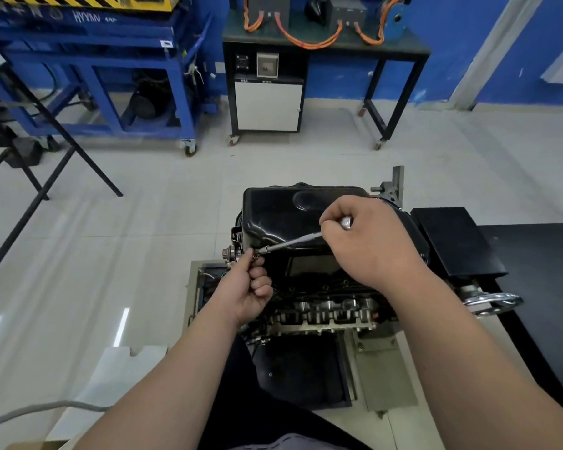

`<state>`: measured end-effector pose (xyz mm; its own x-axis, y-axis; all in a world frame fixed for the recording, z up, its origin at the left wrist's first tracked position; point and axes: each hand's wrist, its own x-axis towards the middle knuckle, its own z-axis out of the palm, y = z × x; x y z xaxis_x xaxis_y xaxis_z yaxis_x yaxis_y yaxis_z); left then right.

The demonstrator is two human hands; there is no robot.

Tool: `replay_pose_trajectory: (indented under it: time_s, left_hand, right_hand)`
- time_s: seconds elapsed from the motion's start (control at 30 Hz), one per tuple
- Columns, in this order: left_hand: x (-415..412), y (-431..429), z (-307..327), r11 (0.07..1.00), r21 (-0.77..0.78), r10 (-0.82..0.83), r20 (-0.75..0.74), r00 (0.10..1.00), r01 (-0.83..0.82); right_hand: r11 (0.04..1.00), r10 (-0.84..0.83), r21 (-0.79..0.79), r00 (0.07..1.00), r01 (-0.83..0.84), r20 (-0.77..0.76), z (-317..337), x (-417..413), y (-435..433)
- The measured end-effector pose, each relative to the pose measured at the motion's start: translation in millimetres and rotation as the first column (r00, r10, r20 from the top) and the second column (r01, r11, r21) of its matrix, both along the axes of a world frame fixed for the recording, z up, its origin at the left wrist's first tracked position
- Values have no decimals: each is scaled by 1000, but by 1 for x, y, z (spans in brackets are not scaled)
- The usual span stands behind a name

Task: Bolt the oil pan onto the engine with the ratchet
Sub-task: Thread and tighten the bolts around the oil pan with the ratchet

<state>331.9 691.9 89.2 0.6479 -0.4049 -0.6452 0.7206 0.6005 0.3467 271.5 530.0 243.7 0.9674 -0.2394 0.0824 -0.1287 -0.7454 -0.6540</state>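
Observation:
A black oil pan [283, 209] sits on top of the upturned engine [325, 306], which is mounted on a stand. My right hand [368, 241] is closed around the handle of a silver ratchet [293, 243]. The ratchet's socket end points down-left to the pan's near-left flange. My left hand [247, 287] pinches the socket tip and a small bolt at that flange, at the pan's left edge. The bolt itself is mostly hidden by my fingertips.
A black box [452, 241] and a chrome handwheel [491, 302] lie right of the engine on the stand. A black table [546, 287] runs along the right. Blue carts [95, 76] and a bench with orange cables [322, 43] stand across the tiled floor.

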Motion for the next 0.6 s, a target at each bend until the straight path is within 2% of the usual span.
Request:
replay_pose_trajectory:
  time_s: [0.1,0.33,0.6]
  left_hand:
    - [-1,-2,-3,999,-31,10,-36,999,-11]
    - [-11,-8,-5,1000,9,-9,-23,1000,9]
    - [-18,-11,-8,999,47,-16,-20,1000,17]
  right_hand:
    - [1000,-6,-10,1000,6,-11,-1,-2,-1]
    - [998,28,-53,998,-31,-59,-8,-11,0]
    - [998,27,-59,999,-28,-34,-7,-21,-1]
